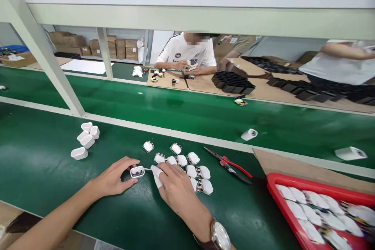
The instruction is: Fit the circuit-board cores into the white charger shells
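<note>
My left hand (117, 176) has its thumb and fingers around a small white plastic housing (137, 172), which lies with its opening toward me and shows dark and metal parts inside. Beside it, my right hand (175, 187) is bent with white covers on its fingertips. A thin white strip (148, 169) runs from the housing to those fingertips, which seem to pinch it. Under and beyond the right hand lie several small circuit boards with white pads on top (181, 159). Five-odd details aside, several empty white housings (87, 140) stand at the left.
Red-handled pliers (234, 166) lie right of the boards. A red tray (272, 187) with several padded boards stands at the right. Two white housings (249, 134) (350, 153) rest on the green belt (181, 113). A frame post (55, 54) rises at the left; co-workers sit opposite.
</note>
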Tool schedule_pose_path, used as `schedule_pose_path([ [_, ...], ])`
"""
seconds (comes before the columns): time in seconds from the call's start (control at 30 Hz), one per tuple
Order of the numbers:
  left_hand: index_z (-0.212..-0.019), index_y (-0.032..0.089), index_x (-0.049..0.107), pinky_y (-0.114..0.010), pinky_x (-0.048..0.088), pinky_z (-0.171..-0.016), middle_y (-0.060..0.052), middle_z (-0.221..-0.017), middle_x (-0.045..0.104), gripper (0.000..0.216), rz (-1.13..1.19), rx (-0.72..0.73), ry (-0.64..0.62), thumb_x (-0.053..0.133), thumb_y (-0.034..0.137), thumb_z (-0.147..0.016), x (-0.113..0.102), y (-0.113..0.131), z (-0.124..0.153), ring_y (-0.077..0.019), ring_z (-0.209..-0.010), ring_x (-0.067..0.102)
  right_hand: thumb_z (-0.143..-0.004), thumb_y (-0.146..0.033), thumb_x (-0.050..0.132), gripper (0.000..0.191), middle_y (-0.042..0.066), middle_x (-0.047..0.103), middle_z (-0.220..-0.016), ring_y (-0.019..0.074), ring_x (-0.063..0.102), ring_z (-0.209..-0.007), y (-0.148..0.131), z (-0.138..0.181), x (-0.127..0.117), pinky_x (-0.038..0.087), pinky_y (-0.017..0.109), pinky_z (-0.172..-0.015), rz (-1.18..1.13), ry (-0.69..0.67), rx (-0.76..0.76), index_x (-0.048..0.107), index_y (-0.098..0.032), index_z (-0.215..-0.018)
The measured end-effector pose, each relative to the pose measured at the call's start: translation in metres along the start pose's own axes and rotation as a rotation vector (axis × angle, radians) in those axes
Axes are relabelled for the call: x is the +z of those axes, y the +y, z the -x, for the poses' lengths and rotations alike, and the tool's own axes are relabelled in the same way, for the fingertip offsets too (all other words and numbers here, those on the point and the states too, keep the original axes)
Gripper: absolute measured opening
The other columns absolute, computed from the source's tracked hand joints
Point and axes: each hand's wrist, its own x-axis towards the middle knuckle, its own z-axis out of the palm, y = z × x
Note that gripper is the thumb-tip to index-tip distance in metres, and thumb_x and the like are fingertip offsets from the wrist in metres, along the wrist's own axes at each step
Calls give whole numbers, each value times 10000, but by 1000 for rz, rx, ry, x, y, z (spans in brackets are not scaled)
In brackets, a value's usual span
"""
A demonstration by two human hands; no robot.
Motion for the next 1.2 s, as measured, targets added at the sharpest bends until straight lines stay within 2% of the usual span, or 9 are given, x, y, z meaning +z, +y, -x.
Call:
schedule_pose_path([
  [0.43,-1409,295,516,-372,599,-928,-65,-1234,684,476,18,-33,15,694,277,-968,4,-1,-1,-217,-1019,702,-760,30,549,262,74,691,-991,225,621,-831,-2,-11,5,491,372,-726,-61,-54,-51,607,-224,-798],
  [0.63,-1172,263,552,-364,591,-877,-36,-1088,677,247,29,-92,0,685,265,-964,4,1,-2,-209,-956,694,-825,21,605,239,80,718,-1048,251,623,-896,-9,-14,-3,507,398,-812,53,-76,-173,646,-214,-851],
  [0.73,-1162,264,555,-371,600,-888,-39,-1108,687,220,26,-85,0,681,275,-982,3,1,0,-208,-967,704,-850,15,561,242,91,724,-1051,262,625,-900,-7,-12,-10,515,404,-803,54,-31,-185,659,-205,-869],
  [0.8,-1208,261,562,-386,610,-933,-59,-1184,698,266,14,-33,7,703,304,-987,1,0,1,-220,-1037,714,-880,4,521,254,102,724,-1055,262,631,-917,3,-7,-15,527,400,-809,-3,33,-135,671,-195,-931],
  [0.9,-1291,249,593,-423,605,-1019,-107,-1318,687,359,-60,164,58,744,335,-977,-2,0,1,-267,-1197,690,-954,-53,510,239,102,725,-1034,251,640,-907,30,12,-23,538,387,-793,-62,150,-7,669,-189,-1069],
  [1.0,-1283,248,647,-444,596,-1061,-105,-1291,716,261,-134,311,110,672,249,-1024,-3,2,0,-266,-1196,703,-993,-163,514,237,87,718,-979,249,651,-852,64,46,-29,545,392,-755,-34,190,205,658,-210,-1176],
  [1.1,-1314,248,633,-423,617,-1041,-94,-1273,739,279,-153,269,118,650,244,-1035,1,3,0,-252,-1175,723,-960,-284,534,269,130,716,-1110,285,693,-936,94,88,-30,567,403,-744,74,204,492,680,-204,-1172],
  [1.2,-1337,252,607,-405,630,-1019,-99,-1319,721,344,-177,253,130,700,302,-1010,5,2,2,-258,-1193,720,-940,-379,516,297,144,712,-1153,304,707,-931,111,122,-27,568,410,-698,146,123,716,707,-196,-1077],
])
